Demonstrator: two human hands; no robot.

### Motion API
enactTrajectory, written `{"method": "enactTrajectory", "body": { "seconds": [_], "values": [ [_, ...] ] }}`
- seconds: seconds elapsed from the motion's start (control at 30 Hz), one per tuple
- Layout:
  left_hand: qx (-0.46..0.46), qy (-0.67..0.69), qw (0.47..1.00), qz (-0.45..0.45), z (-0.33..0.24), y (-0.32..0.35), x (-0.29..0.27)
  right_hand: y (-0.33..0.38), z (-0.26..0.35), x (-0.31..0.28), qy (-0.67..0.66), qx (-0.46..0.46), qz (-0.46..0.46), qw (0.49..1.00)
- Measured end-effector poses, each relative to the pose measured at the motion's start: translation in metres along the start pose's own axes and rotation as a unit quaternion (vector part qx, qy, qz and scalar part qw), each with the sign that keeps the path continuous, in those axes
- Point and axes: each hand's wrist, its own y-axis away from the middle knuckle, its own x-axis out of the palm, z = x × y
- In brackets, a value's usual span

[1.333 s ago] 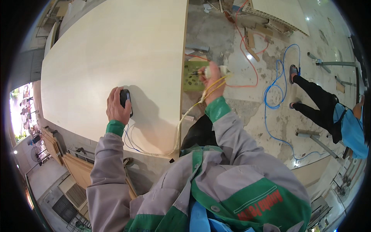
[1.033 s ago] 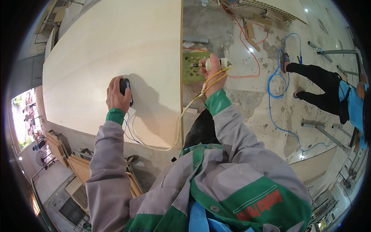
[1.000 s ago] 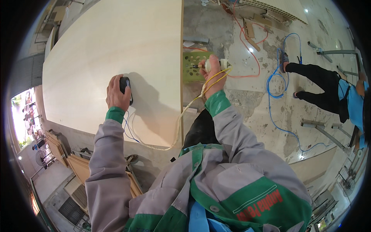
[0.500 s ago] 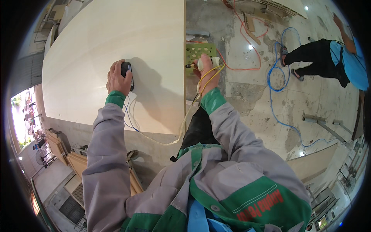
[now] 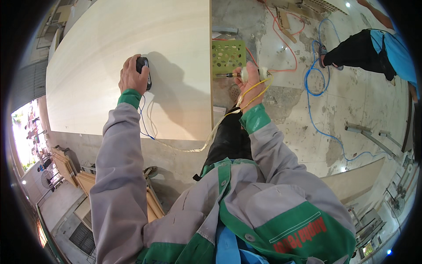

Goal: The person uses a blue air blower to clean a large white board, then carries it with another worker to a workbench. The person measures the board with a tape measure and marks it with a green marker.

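Note:
A large pale wooden panel lies before me, its right edge running straight away from me. On it, my left hand is wrapped round a black power-tool battery. Just past the right edge, my right hand grips a small wired electric driver, its body wrapped in white. Its thin metal bit points left, toward the panel's edge. Yellow wires loop from its rear, and a pale wrapped cable sags between my arms to a blue wire at the battery.
A green perforated plastic basket sits below, beyond my right hand. Orange and blue hoses trail over the stained floor. Someone in black trousers stands at the far right. Stacked boards are at the left.
My right hand has moved right with the driver, so more of the bit and the basket shows. My left hand stays on the battery. The person at the right has shifted stance.

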Motion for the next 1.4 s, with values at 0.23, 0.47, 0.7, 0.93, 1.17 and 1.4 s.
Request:
{"method": "enactTrajectory", "body": {
  "seconds": [0.23,0.47,0.7,0.93,1.17,1.4],
  "values": [
    [-0.007,-0.001,1.000,-0.001,0.001,-0.001,0.001,0.008,-0.022,0.002,0.030,0.077,0.046,0.995],
    [-0.012,0.000,1.000,0.000,0.002,-0.001,0.001,0.031,-0.008,-0.020,0.029,0.064,0.024,0.997],
    [-0.015,-0.008,1.000,0.001,0.003,-0.003,0.003,0.048,-0.016,-0.030,0.025,0.071,0.016,0.997],
    [0.007,-0.001,1.000,-0.009,0.007,-0.004,0.007,0.068,-0.023,-0.040,0.027,0.123,0.005,0.992],
    [0.014,-0.003,1.000,-0.010,0.010,-0.006,0.007,0.077,-0.020,-0.055,-0.011,0.096,-0.012,0.995],
    [0.014,-0.012,1.000,-0.009,0.014,-0.008,0.010,0.095,-0.026,-0.053,0.007,0.116,0.005,0.993]
  ]
}}
